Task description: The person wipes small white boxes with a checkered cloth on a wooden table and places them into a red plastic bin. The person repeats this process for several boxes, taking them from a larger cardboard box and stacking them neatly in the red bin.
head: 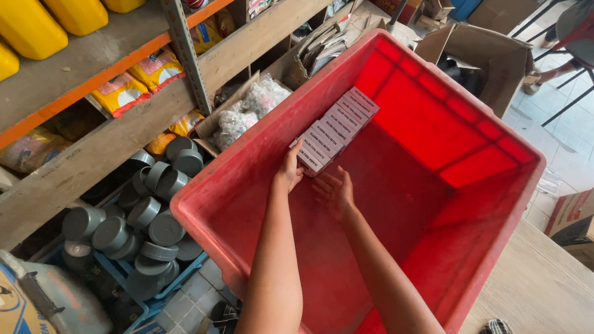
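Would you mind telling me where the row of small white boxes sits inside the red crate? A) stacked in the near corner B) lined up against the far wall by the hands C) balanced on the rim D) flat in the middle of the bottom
B: the row of small white boxes lines the far wall of the red crate, with the left hand touching its near end and the right hand just below.

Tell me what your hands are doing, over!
Left hand holding row of small white boxes against red crate wall. Right hand open just below. Nothing blocking.

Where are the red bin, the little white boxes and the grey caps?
red bin [453, 130], head view, on its inner right wall.
white boxes [337, 127], head view, middle of the row.
grey caps [147, 232], head view, a cap in the pile's middle.
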